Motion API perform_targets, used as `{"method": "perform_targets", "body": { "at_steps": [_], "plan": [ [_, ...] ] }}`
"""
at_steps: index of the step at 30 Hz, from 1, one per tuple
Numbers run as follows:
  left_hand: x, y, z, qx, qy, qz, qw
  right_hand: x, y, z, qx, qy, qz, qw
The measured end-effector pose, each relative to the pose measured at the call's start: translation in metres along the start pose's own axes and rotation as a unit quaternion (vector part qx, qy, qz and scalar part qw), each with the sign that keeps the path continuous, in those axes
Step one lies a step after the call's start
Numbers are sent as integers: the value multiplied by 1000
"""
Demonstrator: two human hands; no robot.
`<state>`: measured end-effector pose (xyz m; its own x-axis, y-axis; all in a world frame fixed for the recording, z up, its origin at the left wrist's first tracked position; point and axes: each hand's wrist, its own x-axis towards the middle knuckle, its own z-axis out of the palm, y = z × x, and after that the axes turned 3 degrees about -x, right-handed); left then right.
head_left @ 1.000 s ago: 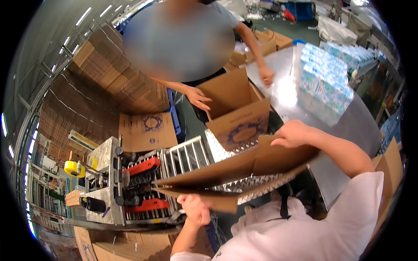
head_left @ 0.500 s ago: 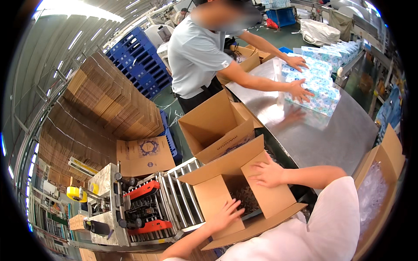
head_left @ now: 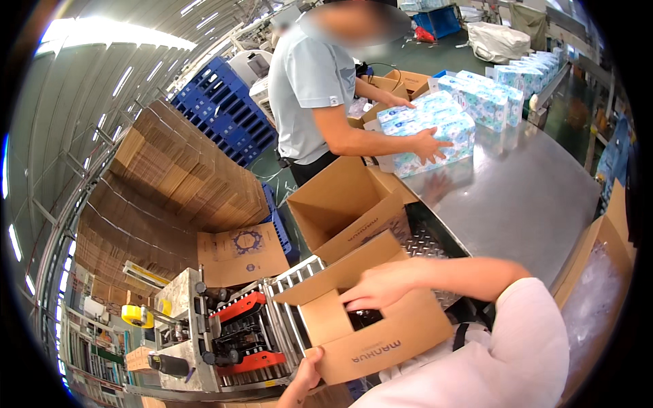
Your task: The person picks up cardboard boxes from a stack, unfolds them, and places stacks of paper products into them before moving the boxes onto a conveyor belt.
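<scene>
A brown cardboard carton (head_left: 377, 340) stands in front of me at the end of a roller track. Its printed near flap is folded inward, while the far flap (head_left: 326, 279) stands up. Through a gap between the flaps the inside looks dark. At the near left corner my left hand (head_left: 307, 372) grips the carton, its thumb on the printed flap and its fingers partly hidden. My right hand (head_left: 381, 287) reaches across the opening, fingers stretched toward the left side flap (head_left: 326, 318), holding nothing visible.
Behind is another open carton (head_left: 347, 211). Across the metal table (head_left: 524, 183) a co-worker (head_left: 313, 95) handles blue-white packs (head_left: 428, 132). A tape sealing machine (head_left: 238, 333) stands left, before stacked flat cardboard (head_left: 170, 170). A carton of clear plastic (head_left: 592, 285) is at right.
The carton's near flap has been folded inward. My left hand moved to its near left corner; my right hand moved left over the opening. The co-worker drew packs leftward.
</scene>
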<state>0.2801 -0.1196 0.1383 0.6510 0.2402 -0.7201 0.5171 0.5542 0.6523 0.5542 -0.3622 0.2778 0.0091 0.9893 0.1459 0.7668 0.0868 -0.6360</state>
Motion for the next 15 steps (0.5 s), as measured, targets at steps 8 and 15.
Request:
{"method": "perform_targets", "body": {
  "at_steps": [8, 15],
  "plan": [
    [3, 10, 27, 70, 48, -29, 996, -30, 22, 109, -253, 249, 81, 931],
    [-30, 39, 125, -144, -264, 265, 916, -193, 69, 59, -142, 225, 431, 862]
  ]
}}
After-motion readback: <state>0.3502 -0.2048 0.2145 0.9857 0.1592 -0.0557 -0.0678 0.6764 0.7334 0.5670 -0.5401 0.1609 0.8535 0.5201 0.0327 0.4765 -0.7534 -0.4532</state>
